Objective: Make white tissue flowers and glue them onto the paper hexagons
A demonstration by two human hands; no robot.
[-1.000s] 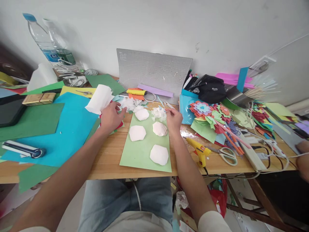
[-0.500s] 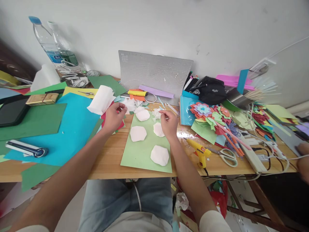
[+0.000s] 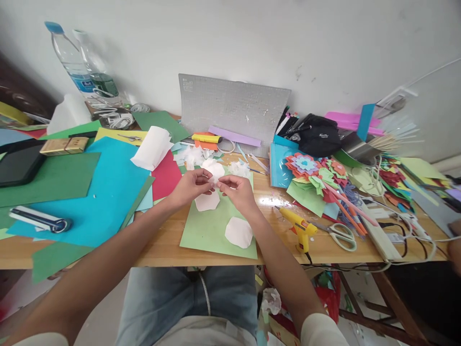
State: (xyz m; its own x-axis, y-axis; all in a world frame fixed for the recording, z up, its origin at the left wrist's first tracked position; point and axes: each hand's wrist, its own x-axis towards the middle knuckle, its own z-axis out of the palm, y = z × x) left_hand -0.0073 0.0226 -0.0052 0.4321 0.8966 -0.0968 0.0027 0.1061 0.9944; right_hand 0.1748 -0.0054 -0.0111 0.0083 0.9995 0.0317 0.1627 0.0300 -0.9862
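My left hand [image 3: 192, 186] and my right hand [image 3: 239, 192] meet over a light green sheet [image 3: 212, 235]. Fingertips of both pinch together on a thin bit of white paper [image 3: 216, 181], largely covered by the fingers. Just behind them shows a white paper piece [image 3: 213, 167] with trimmed corners; whether it is the pinched one is hard to tell. Another white piece [image 3: 207, 202] lies partly under my left fingers, and one more [image 3: 238, 232] rests near the sheet's front right corner. White scraps [image 3: 192, 156] are heaped at the sheet's back edge.
Folded white paper [image 3: 153, 148] lies on red paper [image 3: 166, 177] at left. To the right are a yellow glue gun [image 3: 297, 223], scissors [image 3: 340, 235] and paper flowers [image 3: 305, 164]. A stapler [image 3: 39, 219] sits on blue paper. Someone's hand [image 3: 454, 250] shows at the right edge.
My hands have come together over the green sheet, the left moving right and the right moving left. The white piece formerly beside my right hand is no longer visible.
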